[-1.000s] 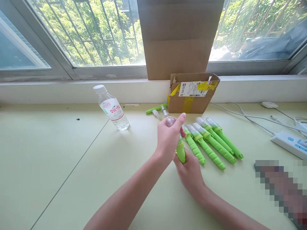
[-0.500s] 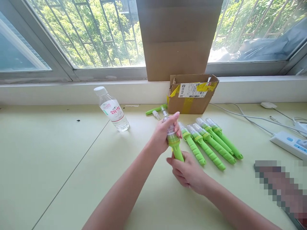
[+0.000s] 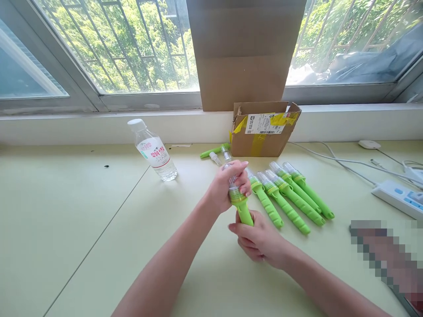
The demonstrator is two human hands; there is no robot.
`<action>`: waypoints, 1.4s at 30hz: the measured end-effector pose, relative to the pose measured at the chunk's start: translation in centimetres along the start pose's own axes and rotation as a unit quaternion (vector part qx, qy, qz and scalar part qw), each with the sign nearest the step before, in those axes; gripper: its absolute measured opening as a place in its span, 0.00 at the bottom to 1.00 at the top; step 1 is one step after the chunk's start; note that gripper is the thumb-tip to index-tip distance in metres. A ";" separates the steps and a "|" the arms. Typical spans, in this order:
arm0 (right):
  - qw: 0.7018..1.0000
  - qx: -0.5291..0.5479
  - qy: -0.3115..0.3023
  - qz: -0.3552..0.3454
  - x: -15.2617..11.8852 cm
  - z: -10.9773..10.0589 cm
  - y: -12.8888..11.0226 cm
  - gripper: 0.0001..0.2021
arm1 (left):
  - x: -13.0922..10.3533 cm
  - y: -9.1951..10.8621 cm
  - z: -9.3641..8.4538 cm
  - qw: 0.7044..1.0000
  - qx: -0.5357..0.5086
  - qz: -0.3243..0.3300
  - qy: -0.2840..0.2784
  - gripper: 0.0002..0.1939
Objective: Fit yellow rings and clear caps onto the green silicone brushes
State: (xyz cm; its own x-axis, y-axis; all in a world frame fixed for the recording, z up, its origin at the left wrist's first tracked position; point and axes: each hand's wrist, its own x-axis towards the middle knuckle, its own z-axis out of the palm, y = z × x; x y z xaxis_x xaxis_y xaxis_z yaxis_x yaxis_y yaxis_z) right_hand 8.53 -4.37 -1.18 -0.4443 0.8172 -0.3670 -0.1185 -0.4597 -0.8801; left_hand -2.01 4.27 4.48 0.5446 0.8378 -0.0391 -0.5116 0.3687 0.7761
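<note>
Left hand [image 3: 222,190] clamped round clear cover [image 3: 233,181]; right hand [image 3: 261,238] round green handle [image 3: 244,213]. Step judged: cover worked against handle, twist or pull unclear. Calls for steady, aligned grips.

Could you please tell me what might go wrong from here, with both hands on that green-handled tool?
The left hand wraps the clear top of the green-handled tool, so its grip might slip if that plastic is slick. The left fingers are close to the row of similar tools, and a sideways swing could knock the nearest one. A small clear piece lies loose just beyond the left hand and might get brushed away.
</note>
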 end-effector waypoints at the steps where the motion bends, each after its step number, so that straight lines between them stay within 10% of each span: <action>1: 0.999 0.020 -0.037 0.014 -0.1 -0.1 -0.2 0.16 | 0.0 0.1 -0.3 0.999 -0.021 -0.009 -0.030 0.21; 4: 0.999 0.016 -0.030 0.013 0.0 -0.1 -0.3 0.16 | 0.2 0.0 -0.7 0.999 -0.035 -0.011 -0.026 0.20; 7: 0.988 -0.095 0.114 -0.050 0.8 -0.2 0.2 0.15 | 0.5 -0.7 -0.2 0.993 0.019 0.033 0.108 0.19; 12: 0.881 -0.308 0.322 -0.160 1.5 -0.8 1.2 0.10 | 0.1 -1.7 1.5 0.955 0.079 0.093 0.271 0.21; 18: 0.944 -0.200 0.191 -0.179 1.0 -0.4 0.6 0.15 | -0.3 -0.7 1.9 0.974 0.085 0.094 0.186 0.22; 26: 0.999 -0.028 -0.020 -0.004 0.2 -0.1 -0.1 0.15 | 0.2 -0.1 -0.5 1.000 -0.001 0.003 -0.030 0.21; 30: 0.987 -0.107 0.108 -0.051 0.9 -0.2 0.1 0.15 | 0.5 -0.4 -0.1 0.995 0.045 0.029 0.087 0.20; 35: 0.881 -0.306 0.326 -0.157 1.5 -0.5 0.6 0.17 | -0.4 -1.2 2.2 0.944 0.136 0.103 0.282 0.22; 42: 0.911 -0.246 0.271 -0.187 1.2 -0.2 1.0 0.18 | -0.9 -1.7 3.0 0.944 0.153 0.136 0.258 0.18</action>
State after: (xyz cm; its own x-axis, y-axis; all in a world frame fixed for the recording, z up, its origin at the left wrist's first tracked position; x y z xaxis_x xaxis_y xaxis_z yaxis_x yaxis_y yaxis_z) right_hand 8.10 -3.82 -2.58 0.0659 0.9978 0.0089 0.3007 -0.0113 -0.9536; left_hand 0.34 1.69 5.08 -0.0160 0.9985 -0.0531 -0.3272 0.0450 0.9439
